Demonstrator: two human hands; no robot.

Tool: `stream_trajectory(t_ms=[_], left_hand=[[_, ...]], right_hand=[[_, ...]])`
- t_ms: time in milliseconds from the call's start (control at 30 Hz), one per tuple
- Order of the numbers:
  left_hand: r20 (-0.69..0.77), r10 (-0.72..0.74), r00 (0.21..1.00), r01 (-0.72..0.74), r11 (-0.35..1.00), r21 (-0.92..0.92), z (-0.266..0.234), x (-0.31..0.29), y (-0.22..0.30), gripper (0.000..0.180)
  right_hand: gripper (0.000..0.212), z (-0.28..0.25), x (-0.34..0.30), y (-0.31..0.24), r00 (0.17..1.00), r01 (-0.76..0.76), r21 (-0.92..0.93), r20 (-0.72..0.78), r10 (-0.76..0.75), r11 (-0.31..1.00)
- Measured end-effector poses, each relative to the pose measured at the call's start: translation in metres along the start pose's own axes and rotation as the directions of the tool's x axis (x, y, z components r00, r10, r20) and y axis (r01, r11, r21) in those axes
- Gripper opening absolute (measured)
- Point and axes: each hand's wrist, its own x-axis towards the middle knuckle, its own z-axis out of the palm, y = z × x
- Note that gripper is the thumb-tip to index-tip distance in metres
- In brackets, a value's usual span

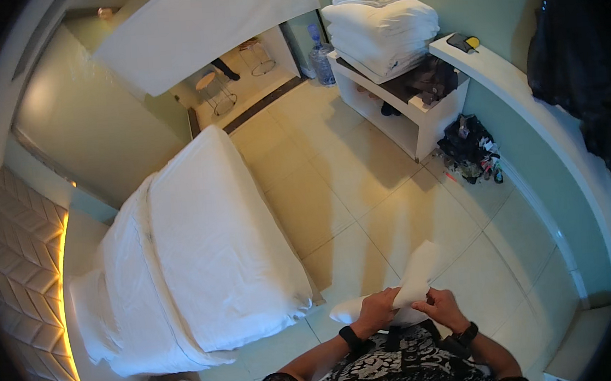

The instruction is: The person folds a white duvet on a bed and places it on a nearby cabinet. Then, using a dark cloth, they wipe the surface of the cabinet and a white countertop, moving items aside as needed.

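A white cloth point(419, 271), folded or bunched into a long strip, is held in front of my body. My left hand point(376, 311) grips it, with one end point(346, 309) sticking out to the left. My right hand point(443, 308) closes on its right side, fingers pinching the edge near the left hand. The upper end of the cloth rises away from me and looks slightly blurred. Its exact kind does not show. Both wrists wear dark bands.
To the left stands a bed point(211, 254) with white covers. Folded white linen point(383, 33) is stacked on a white cabinet point(421, 126). Against the right wall lies a dark heap of rubbish point(469, 147). A water jug point(321, 58) and stools point(215, 94) are at the back.
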Motion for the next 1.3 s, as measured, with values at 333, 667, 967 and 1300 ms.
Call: stream_trajectory(t_ms=[333, 667, 967, 1300], left_hand=[[-0.043, -0.236, 0.971, 0.237, 0.971, 0.016, 0.011, 0.075, 0.022, 0.033], [0.038, -0.230, 0.972, 0.232, 0.972, -0.041, -0.005, 0.166, -0.027, 0.038], [0.083, -0.104, 0.991, 0.112, 0.988, -0.104, -0.069, 0.266, -0.097, 0.080], [0.153, -0.191, 0.970, 0.198, 0.980, -0.036, -0.120, 0.337, -0.156, 0.077]], right_hand=[[0.036, -0.059, 0.093, 0.029, 0.892, 0.419, -0.147, -0.119, -0.437, 0.896], [0.026, -0.072, 0.183, 0.024, 0.999, 0.049, 0.422, -0.035, -0.037, 0.905], [0.027, -0.078, 0.288, -0.015, 0.994, -0.053, 0.458, -0.057, 0.088, 0.887], [0.024, -0.085, 0.407, -0.031, 0.988, -0.122, 0.593, 0.145, 0.044, 0.796]])
